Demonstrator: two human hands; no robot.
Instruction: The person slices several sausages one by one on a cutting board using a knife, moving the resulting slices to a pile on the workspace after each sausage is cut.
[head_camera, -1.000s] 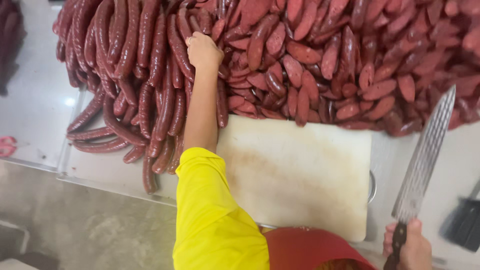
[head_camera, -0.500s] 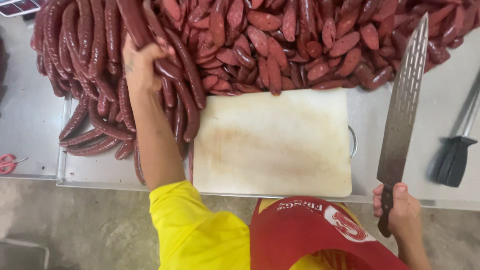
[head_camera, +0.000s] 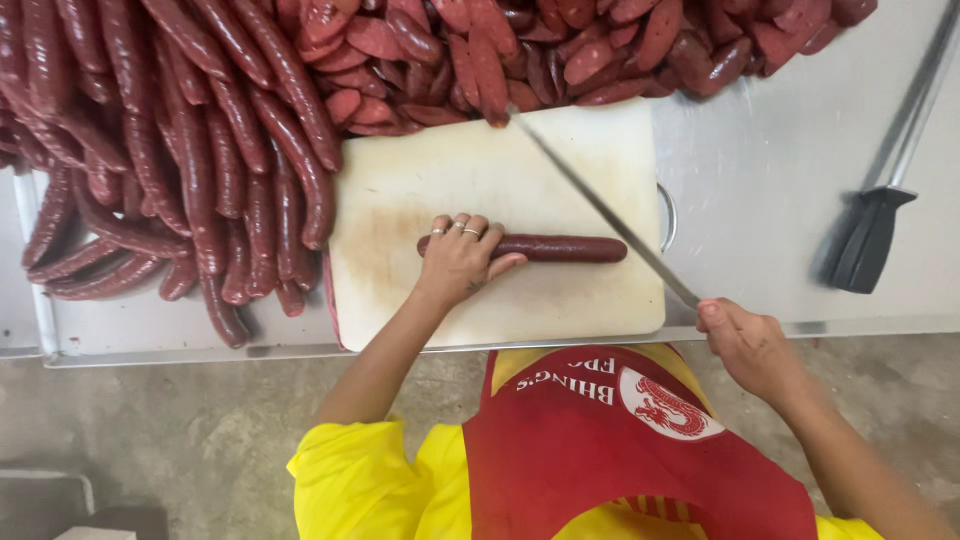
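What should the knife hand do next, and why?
Probably lower the knife onto the free right end of the sausage: the left hand pins its left end to the cutting board, and the right hand holds the blade angled above it.

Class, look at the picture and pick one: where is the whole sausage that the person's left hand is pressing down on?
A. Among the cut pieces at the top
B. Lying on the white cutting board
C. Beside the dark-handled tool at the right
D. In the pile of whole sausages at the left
B: the left hand holds the sausage flat on the white cutting board, while the right hand angles the knife over it.
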